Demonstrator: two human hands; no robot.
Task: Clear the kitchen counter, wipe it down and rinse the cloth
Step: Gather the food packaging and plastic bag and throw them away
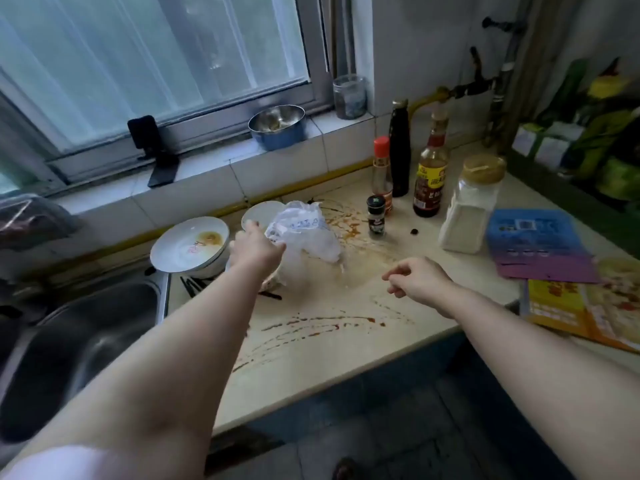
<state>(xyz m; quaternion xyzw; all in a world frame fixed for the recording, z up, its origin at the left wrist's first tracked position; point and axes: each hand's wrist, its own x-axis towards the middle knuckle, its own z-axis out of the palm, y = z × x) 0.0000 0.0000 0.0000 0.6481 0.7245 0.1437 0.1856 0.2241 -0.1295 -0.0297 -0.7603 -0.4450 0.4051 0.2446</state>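
The beige counter point(346, 334) is streaked with reddish-brown sauce. My left hand point(254, 249) grips a crumpled clear plastic bag point(304, 233) and holds it just above the counter. Behind the bag stands a small white bowl point(259, 211). A larger dirty white bowl point(188, 245) sits at the counter's left end, next to the steel sink point(79, 344). Dark chopsticks point(194, 284) lie in front of that bowl. My right hand point(417, 278) hovers over the counter with loosely curled fingers and holds nothing. No cloth is in view.
Sauce bottles point(429, 168), a small spice jar point(376, 216) and a yellow-lidded jar point(472, 206) stand at the back right. Blue, purple and yellow packets point(540, 251) lie at the right edge. A blue metal bowl point(277, 128) and a phone point(152, 150) sit on the windowsill.
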